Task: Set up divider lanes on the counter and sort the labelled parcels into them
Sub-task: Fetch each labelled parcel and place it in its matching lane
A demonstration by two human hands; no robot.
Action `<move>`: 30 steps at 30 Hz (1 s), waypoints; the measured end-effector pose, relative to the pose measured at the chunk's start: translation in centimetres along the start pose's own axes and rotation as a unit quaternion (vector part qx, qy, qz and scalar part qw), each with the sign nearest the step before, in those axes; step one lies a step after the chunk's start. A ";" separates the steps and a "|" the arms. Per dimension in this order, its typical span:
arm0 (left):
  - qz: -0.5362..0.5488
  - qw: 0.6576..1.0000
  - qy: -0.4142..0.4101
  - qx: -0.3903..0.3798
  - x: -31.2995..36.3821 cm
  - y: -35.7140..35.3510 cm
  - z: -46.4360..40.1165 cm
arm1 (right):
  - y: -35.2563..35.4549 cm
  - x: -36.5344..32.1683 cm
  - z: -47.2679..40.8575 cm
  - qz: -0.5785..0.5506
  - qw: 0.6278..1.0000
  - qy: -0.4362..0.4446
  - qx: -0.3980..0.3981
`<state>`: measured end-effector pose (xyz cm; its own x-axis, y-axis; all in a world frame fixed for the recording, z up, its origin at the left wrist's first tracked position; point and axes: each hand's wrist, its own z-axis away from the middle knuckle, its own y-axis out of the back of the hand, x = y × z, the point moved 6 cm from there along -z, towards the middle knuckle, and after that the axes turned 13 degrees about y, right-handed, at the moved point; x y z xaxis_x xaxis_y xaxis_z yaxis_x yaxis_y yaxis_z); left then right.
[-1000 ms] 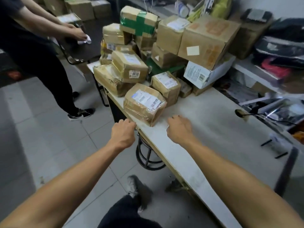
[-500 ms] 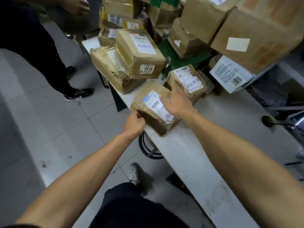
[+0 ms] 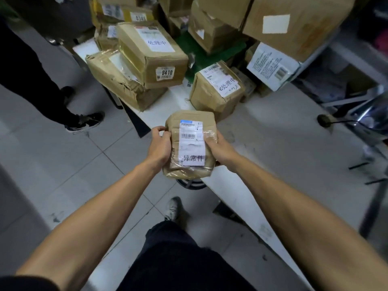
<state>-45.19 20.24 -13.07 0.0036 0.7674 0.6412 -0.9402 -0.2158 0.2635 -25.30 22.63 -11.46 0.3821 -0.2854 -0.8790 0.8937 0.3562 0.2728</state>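
White counter (image 3: 273,148) bears taped cardboard parcels (image 3: 216,91) piled at far end, white printed box (image 3: 270,67) alongside.

Head cam, single view, steep downward look.
Close over counter (image 3: 273,143) edge; parcel pile (image 3: 153,53) toward 12 o'clock.

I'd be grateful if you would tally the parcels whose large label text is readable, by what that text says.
异常件: 1, the held parcel, gripped by the left hand and the right hand.
处理中: 2, the 0410 box and the small parcel behind the held one.
Total: 3.
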 end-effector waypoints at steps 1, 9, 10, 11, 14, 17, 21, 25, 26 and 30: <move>-0.010 1.000 -0.009 -0.012 0.1 -0.6 0.7 | 0.7 0.3 0.8 -0.009 1.000 -0.006 0.012; -0.060 0.989 -0.103 -0.085 -0.3 -9.2 10.5 | 9.6 2.2 12.7 -0.008 0.992 0.025 0.125; -0.065 0.986 -0.118 -0.094 -0.6 -10.6 12.2 | 10.9 2.8 14.8 -0.005 0.989 0.028 0.144; -0.066 0.983 -0.137 -0.104 -0.8 -12.2 14.0 | 12.2 3.5 17.1 -0.004 0.985 0.032 0.167; -0.070 0.969 -0.197 -0.133 -1.7 -16.9 20.1 | 16.2 5.4 24.5 0.021 0.967 0.047 0.249; -0.080 0.951 -0.237 -0.183 -3.1 -22.1 26.5 | 20.4 7.8 32.4 0.031 0.938 0.043 0.343; -0.087 0.925 -0.265 -0.257 -5.4 -29.5 35.1 | 25.8 10.5 42.9 0.043 0.898 0.042 0.436; -0.114 0.899 -0.279 -0.318 -8.1 -36.4 43.3 | 30.2 13.2 52.9 0.048 0.861 0.014 0.505; -0.121 0.893 -0.279 -0.332 -8.8 -37.9 45.2 | 31.1 13.9 55.2 0.044 0.850 0.004 0.525; -0.163 0.856 -0.282 -0.401 -11.9 -43.4 51.6 | 33.3 17.2 63.2 0.023 0.800 -0.027 0.599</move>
<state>13.12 -10.67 5.05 0.2626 0.2462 0.9330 -0.7887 0.6118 0.0605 25.86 -26.60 7.25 0.4029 -0.3454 -0.8476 0.4507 -0.7312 0.5121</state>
